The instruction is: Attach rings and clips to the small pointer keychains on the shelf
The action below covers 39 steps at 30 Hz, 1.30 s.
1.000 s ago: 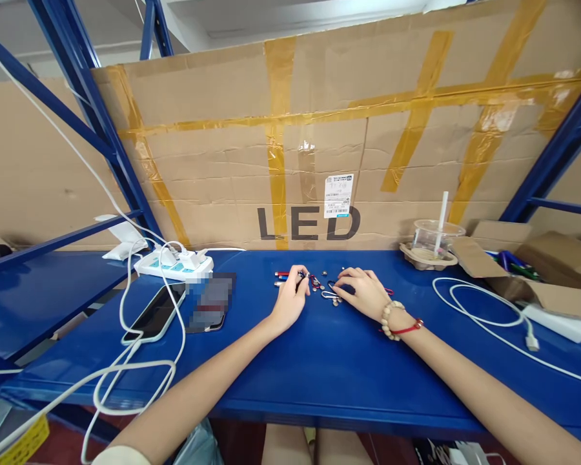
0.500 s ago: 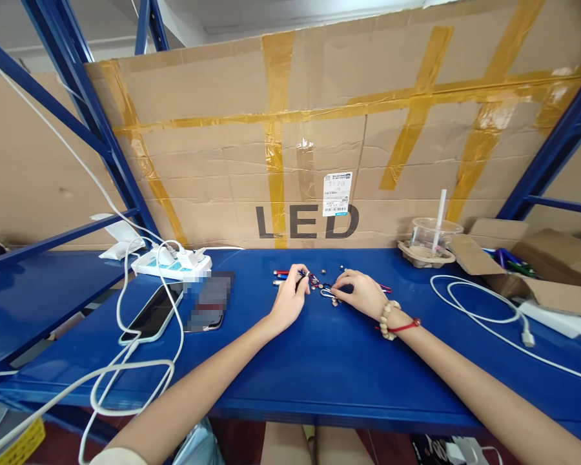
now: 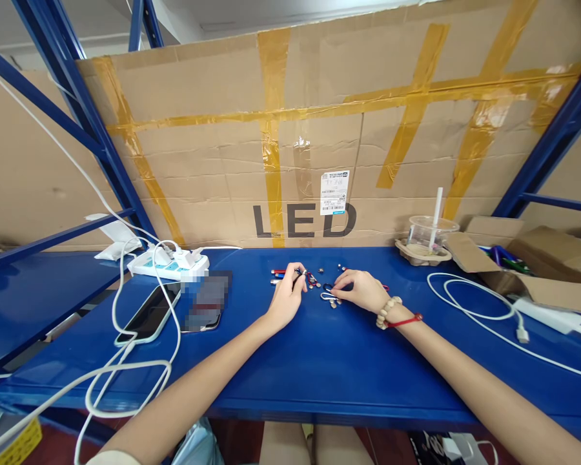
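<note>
My left hand (image 3: 288, 298) is closed round a small dark stick-like thing (image 3: 297, 278) with a shiny end, mostly hidden by the fingers. Beyond that hand lie slim tubes with red, blue and silver ends, among them a red tube (image 3: 277, 271). My right hand (image 3: 361, 290) is closed in a pinch. At its fingertips is a small dark loop (image 3: 328, 287), and just below lies a white clip-shaped loop (image 3: 326, 296). Small round metal pieces (image 3: 333, 303) are scattered between the hands. A red piece (image 3: 385, 287) shows behind the right hand.
To the left are two phones, a light-edged one (image 3: 150, 314) and a dark one (image 3: 207, 300), and a white power strip (image 3: 167, 263) with looping cables. A plastic cup (image 3: 430, 236), a white cable (image 3: 458, 302) and an open carton (image 3: 554, 294) stand right. A cardboard sheet (image 3: 213, 161) rises behind.
The view has shifted slightly. Near my right fingertips the dark loop shows more plainly above the white one. My left hand keeps nearly the same place and grip.
</note>
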Each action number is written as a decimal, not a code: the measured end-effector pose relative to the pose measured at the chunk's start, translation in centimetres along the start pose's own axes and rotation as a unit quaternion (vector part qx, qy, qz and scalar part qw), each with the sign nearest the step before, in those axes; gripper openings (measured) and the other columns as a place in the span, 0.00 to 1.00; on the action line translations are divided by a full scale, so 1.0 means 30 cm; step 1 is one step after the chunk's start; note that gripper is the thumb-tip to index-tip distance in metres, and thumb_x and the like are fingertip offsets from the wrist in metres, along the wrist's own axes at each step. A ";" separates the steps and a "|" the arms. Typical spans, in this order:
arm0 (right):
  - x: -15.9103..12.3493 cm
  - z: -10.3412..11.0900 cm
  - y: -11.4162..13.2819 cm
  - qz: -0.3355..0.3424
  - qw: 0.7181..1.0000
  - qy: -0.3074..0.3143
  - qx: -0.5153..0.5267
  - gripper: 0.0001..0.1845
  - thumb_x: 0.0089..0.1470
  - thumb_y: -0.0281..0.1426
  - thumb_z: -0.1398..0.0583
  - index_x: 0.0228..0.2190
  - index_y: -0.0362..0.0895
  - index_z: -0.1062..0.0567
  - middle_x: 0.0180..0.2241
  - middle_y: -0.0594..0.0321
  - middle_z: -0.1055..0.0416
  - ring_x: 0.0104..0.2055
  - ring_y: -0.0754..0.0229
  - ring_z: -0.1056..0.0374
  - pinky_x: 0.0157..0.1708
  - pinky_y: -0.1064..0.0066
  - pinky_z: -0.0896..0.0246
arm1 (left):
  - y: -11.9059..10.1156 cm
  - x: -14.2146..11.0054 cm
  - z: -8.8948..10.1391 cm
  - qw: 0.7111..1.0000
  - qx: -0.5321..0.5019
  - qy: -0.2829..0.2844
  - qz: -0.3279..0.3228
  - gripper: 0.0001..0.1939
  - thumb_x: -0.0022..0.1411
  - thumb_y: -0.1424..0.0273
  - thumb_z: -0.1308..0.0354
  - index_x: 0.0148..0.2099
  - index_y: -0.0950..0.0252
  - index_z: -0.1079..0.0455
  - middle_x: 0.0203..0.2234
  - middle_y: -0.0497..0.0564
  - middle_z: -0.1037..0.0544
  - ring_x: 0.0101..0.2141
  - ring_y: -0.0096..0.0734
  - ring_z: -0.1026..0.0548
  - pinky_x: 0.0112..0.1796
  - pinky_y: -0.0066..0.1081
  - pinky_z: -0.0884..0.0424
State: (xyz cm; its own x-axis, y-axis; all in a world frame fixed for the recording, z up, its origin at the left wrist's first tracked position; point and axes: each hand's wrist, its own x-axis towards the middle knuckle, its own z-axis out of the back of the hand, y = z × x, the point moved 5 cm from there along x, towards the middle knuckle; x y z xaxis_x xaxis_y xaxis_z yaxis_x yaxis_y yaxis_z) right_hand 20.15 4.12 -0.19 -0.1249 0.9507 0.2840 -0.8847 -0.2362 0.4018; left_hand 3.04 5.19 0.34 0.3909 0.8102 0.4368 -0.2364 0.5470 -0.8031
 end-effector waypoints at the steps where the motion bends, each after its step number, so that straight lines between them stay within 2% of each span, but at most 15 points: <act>1: -0.002 0.000 0.003 -0.001 1.000 0.006 0.004 0.09 0.45 0.36 0.41 0.19 0.50 0.23 0.31 0.70 0.27 0.34 0.63 0.32 0.30 0.74 0.43 | 0.000 0.000 0.000 1.000 -0.002 0.000 0.001 0.07 0.62 0.69 0.60 0.43 0.62 0.45 0.22 0.43 0.35 0.26 0.23 0.36 0.33 0.25 0.41; 5: -0.009 0.003 0.023 0.011 1.000 -0.002 -0.004 0.09 0.45 0.33 0.42 0.18 0.49 0.24 0.31 0.69 0.27 0.35 0.63 0.32 0.32 0.73 0.43 | 0.001 -0.001 -0.003 1.000 -0.021 0.010 0.003 0.07 0.62 0.69 0.59 0.43 0.63 0.45 0.22 0.44 0.35 0.26 0.23 0.36 0.34 0.25 0.41; 8: -0.008 0.009 0.023 -0.005 0.999 -0.032 -0.013 0.07 0.44 0.32 0.42 0.21 0.48 0.23 0.30 0.67 0.27 0.33 0.61 0.32 0.31 0.73 0.42 | 0.003 -0.002 -0.014 0.998 -0.057 0.033 -0.001 0.08 0.62 0.67 0.58 0.43 0.63 0.45 0.22 0.45 0.34 0.27 0.24 0.36 0.34 0.26 0.41; 10: -0.006 0.014 0.021 -0.007 0.998 -0.059 0.002 0.08 0.46 0.34 0.42 0.24 0.47 0.24 0.29 0.66 0.27 0.31 0.62 0.32 0.29 0.73 0.42 | 0.004 -0.002 -0.027 0.994 -0.097 0.055 0.001 0.09 0.62 0.66 0.57 0.43 0.63 0.46 0.24 0.46 0.32 0.25 0.23 0.37 0.30 0.24 0.42; 15: -0.010 0.023 0.046 0.077 0.987 -0.116 0.079 0.08 0.47 0.35 0.42 0.25 0.46 0.25 0.27 0.66 0.27 0.28 0.65 0.33 0.31 0.74 0.40 | 0.007 0.001 -0.054 0.972 -0.212 0.098 0.028 0.11 0.61 0.62 0.55 0.42 0.63 0.48 0.30 0.49 0.30 0.17 0.16 0.46 0.20 0.21 0.49; 21: -0.026 0.038 0.084 0.123 0.976 -0.141 0.112 0.06 0.47 0.32 0.41 0.25 0.44 0.25 0.26 0.65 0.28 0.26 0.66 0.33 0.30 0.75 0.39 | 0.024 0.007 -0.057 0.956 -0.272 0.091 0.069 0.15 0.58 0.58 0.52 0.41 0.62 0.48 0.33 0.50 0.30 0.16 0.14 0.45 0.17 0.20 0.50; 29: -0.039 0.050 0.100 0.144 0.970 -0.152 0.122 0.06 0.47 0.33 0.41 0.25 0.43 0.26 0.24 0.65 0.28 0.24 0.68 0.34 0.29 0.76 0.38 | 0.017 0.008 -0.053 0.943 -0.309 0.075 0.100 0.17 0.55 0.58 0.48 0.39 0.62 0.48 0.31 0.47 0.31 0.15 0.13 0.44 0.16 0.20 0.51; 34: -0.040 0.035 0.109 0.161 0.970 -0.114 0.139 0.05 0.47 0.32 0.41 0.26 0.43 0.26 0.25 0.66 0.29 0.23 0.69 0.34 0.29 0.77 0.38 | 0.015 0.005 -0.059 0.941 -0.306 0.082 0.116 0.18 0.54 0.57 0.47 0.39 0.63 0.47 0.25 0.42 0.37 0.15 0.12 0.45 0.16 0.19 0.52; 39: -0.040 0.025 0.106 0.146 0.974 -0.095 0.144 0.08 0.49 0.34 0.43 0.29 0.43 0.27 0.24 0.65 0.29 0.24 0.68 0.34 0.29 0.76 0.38 | 0.022 0.007 -0.062 0.942 -0.304 0.080 0.117 0.18 0.53 0.56 0.47 0.38 0.63 0.47 0.23 0.41 0.41 0.15 0.12 0.46 0.16 0.19 0.53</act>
State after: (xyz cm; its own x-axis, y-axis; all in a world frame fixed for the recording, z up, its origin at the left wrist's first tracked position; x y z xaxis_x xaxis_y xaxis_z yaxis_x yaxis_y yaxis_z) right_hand 17.82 2.07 1.41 -0.2426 0.7865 0.5680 -0.6578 -0.5636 0.4996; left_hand 4.61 5.33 -0.86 0.5322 0.8247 0.1917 0.2021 0.0961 -0.9746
